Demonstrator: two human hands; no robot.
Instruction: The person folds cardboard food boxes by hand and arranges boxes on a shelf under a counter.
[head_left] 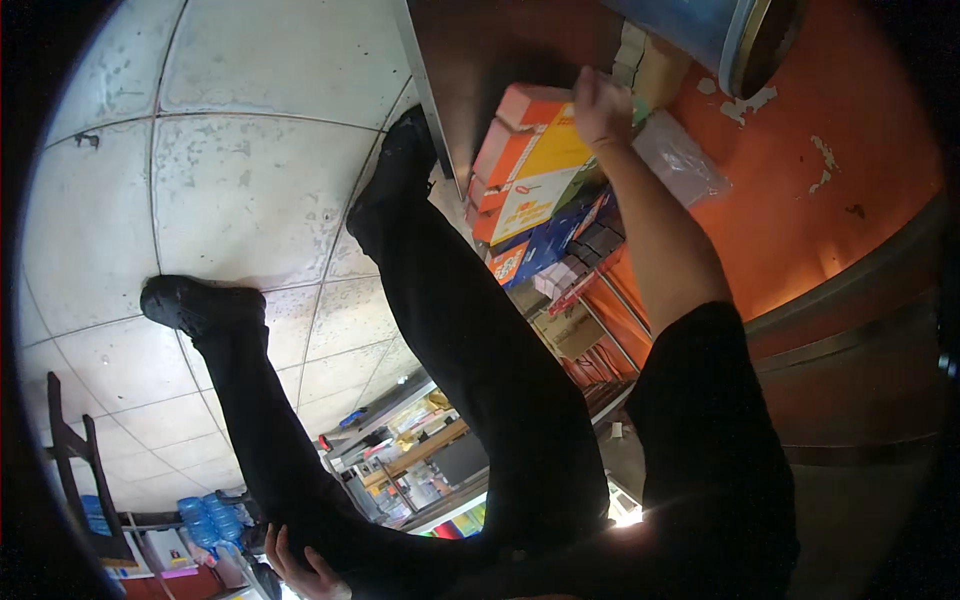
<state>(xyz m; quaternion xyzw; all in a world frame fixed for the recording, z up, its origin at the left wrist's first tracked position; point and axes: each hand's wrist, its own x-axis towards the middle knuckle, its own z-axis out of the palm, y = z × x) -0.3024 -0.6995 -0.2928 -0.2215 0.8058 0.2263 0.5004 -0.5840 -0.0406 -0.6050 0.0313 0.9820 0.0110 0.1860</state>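
My right hand (603, 108) reaches to the end of a stack of small cartons, at the upper corner of a yellow, orange and white box (545, 165). Its fingers look curled together and are slightly blurred. Whether they grip the box or something small is hidden. Beneath that box lie blue cartons (552, 240) and smaller dark boxes (597, 243). A clear plastic packet (680, 158) is beside my right wrist. At the lower left, my left hand (303, 568) rests by my black-trousered thigh, fingers apart, holding nothing visible.
A blue tub (735, 45) stands above the boxes on the orange surface (800, 220), which has peeled patches. My legs and black shoes (205, 303) extend over the tiled floor (250, 190). Crowded shelves (420, 470), blue water bottles (210, 520) and a dark chair (80, 450) are further off.
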